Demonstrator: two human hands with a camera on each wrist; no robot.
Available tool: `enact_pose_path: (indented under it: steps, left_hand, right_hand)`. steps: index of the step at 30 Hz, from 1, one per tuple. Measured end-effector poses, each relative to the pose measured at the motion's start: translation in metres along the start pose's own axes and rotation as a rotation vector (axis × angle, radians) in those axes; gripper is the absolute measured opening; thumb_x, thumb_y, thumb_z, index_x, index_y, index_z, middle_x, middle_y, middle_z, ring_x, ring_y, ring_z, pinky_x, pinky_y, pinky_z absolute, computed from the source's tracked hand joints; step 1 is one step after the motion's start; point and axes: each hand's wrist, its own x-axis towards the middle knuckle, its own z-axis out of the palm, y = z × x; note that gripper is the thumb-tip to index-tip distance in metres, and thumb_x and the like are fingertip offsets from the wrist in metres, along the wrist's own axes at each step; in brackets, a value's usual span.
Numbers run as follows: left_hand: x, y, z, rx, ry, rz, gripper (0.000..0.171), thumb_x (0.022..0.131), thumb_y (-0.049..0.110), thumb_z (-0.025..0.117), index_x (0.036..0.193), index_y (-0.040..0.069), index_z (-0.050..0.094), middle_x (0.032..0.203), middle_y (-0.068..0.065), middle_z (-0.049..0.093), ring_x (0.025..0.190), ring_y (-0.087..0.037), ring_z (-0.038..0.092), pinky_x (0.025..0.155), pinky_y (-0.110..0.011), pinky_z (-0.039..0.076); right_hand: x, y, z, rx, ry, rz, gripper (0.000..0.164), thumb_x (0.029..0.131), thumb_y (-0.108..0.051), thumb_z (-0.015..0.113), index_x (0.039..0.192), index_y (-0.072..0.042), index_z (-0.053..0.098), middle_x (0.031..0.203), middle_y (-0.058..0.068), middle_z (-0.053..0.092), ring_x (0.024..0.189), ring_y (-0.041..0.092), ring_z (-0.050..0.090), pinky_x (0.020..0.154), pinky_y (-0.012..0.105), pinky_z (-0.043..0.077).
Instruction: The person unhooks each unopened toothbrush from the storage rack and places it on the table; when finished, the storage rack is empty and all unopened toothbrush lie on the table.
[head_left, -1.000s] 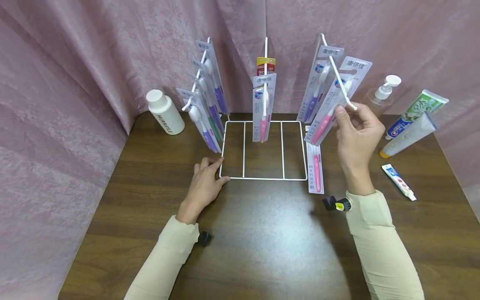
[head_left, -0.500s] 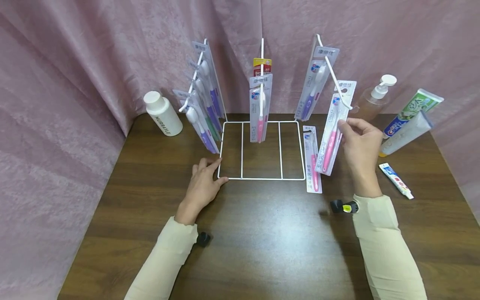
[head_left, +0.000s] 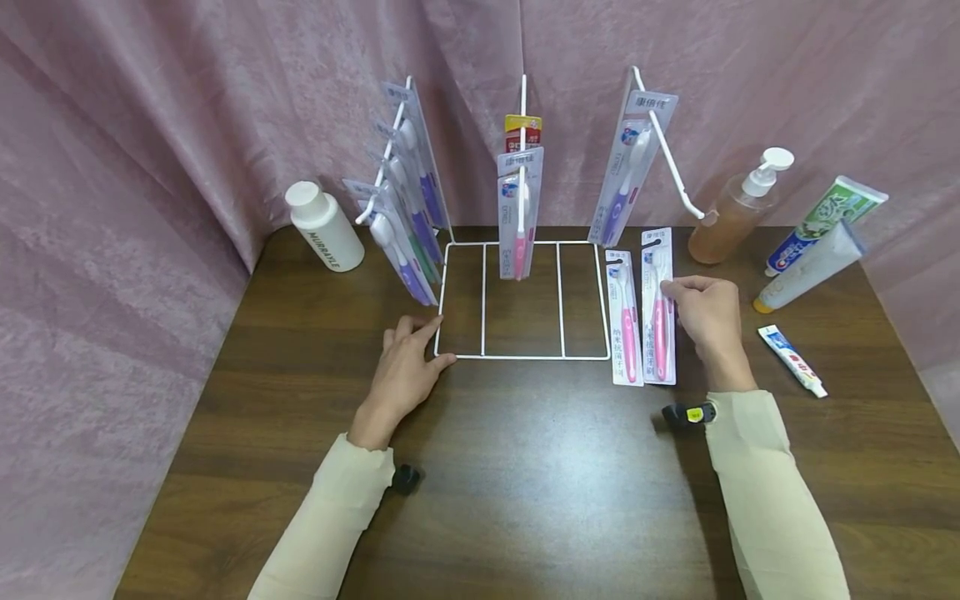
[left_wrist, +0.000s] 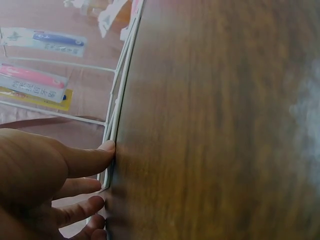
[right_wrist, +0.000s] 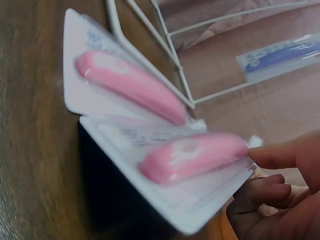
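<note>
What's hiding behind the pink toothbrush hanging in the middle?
Behind the clear-packed pink toothbrush hangs a yellow and red package. Its top peeks out; the rest is mostly covered.

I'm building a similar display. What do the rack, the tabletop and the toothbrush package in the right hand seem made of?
Rack: probably white-coated metal wire; thin, smooth, bent rods.
Tabletop: wood or wood-look laminate, satin; brown grain and soft glare show.
Toothbrush package: likely clear plastic front, glossy; the pink handle shows through.
</note>
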Motion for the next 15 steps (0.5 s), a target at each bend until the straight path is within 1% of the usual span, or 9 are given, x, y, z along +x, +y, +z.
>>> enact_pose_path:
  steps: [1, 3, 5, 6, 9, 11, 15]
  left_hand:
    - [-0.001, 0.003, -0.002, -0.010, -0.009, -0.005, 0.074, 0.105, 0.026, 0.085, 0.170, 0.008, 0.055, 0.162, -0.025, 0.053, 0.135, -0.046, 0.048, 0.118, -0.059, 0.049]
    - [-0.001, 0.002, -0.002, -0.009, -0.009, -0.006, 0.073, 0.105, 0.026, 0.084, 0.170, 0.008, 0.055, 0.162, -0.025, 0.053, 0.136, -0.046, 0.048, 0.118, -0.059, 0.049]
    - [-0.001, 0.002, -0.002, -0.006, -0.011, -0.015, 0.073, 0.106, 0.026, 0.084, 0.170, 0.008, 0.055, 0.163, -0.025, 0.053, 0.136, -0.046, 0.048, 0.118, -0.059, 0.049]
    - [-0.003, 0.006, -0.005, -0.015, -0.021, -0.023, 0.074, 0.106, 0.025, 0.084, 0.170, 0.007, 0.054, 0.164, -0.025, 0.052, 0.137, -0.046, 0.048, 0.120, -0.061, 0.048]
    - [-0.003, 0.008, -0.006, -0.008, -0.028, -0.022, 0.074, 0.106, 0.026, 0.083, 0.171, 0.008, 0.053, 0.165, -0.024, 0.052, 0.137, -0.047, 0.048, 0.120, -0.060, 0.048]
    - [-0.003, 0.008, -0.006, -0.009, -0.026, -0.020, 0.074, 0.107, 0.027, 0.083, 0.171, 0.008, 0.053, 0.164, -0.025, 0.052, 0.136, -0.047, 0.048, 0.119, -0.060, 0.048]
    - [-0.003, 0.008, -0.005, -0.012, -0.017, -0.021, 0.073, 0.106, 0.025, 0.084, 0.170, 0.006, 0.054, 0.164, -0.026, 0.052, 0.137, -0.048, 0.048, 0.120, -0.062, 0.047]
  right_hand:
    - [0.001, 0.002, 0.001, -0.004, -0.008, 0.003, 0.050, 0.117, -0.034, 0.060, 0.149, 0.001, 0.073, 0.135, 0.015, 0.068, 0.103, 0.016, 0.056, 0.080, 0.030, 0.046]
    - [0.004, 0.004, 0.004, -0.011, -0.024, 0.001, 0.050, 0.117, -0.034, 0.060, 0.149, 0.002, 0.073, 0.143, 0.020, 0.068, 0.110, 0.020, 0.057, 0.085, 0.032, 0.046]
    - [0.005, 0.007, 0.006, -0.021, -0.042, 0.002, 0.050, 0.117, -0.033, 0.059, 0.149, 0.003, 0.072, 0.152, 0.023, 0.068, 0.121, 0.026, 0.058, 0.093, 0.035, 0.046]
    - [0.006, 0.007, 0.007, -0.026, -0.048, 0.003, 0.050, 0.118, -0.033, 0.059, 0.150, 0.004, 0.072, 0.155, 0.024, 0.067, 0.126, 0.029, 0.058, 0.098, 0.038, 0.046]
    - [0.008, 0.010, 0.008, -0.039, -0.047, 0.003, 0.050, 0.117, -0.032, 0.059, 0.149, 0.005, 0.072, 0.159, 0.026, 0.066, 0.137, 0.035, 0.057, 0.108, 0.045, 0.046]
    - [0.008, 0.011, 0.009, -0.044, -0.039, 0.001, 0.049, 0.117, -0.032, 0.060, 0.147, 0.006, 0.073, 0.158, 0.027, 0.067, 0.137, 0.035, 0.057, 0.109, 0.045, 0.046]
    - [0.010, 0.013, 0.011, -0.069, -0.028, -0.002, 0.049, 0.116, -0.032, 0.062, 0.144, 0.006, 0.075, 0.151, 0.027, 0.070, 0.130, 0.032, 0.059, 0.098, 0.036, 0.044]
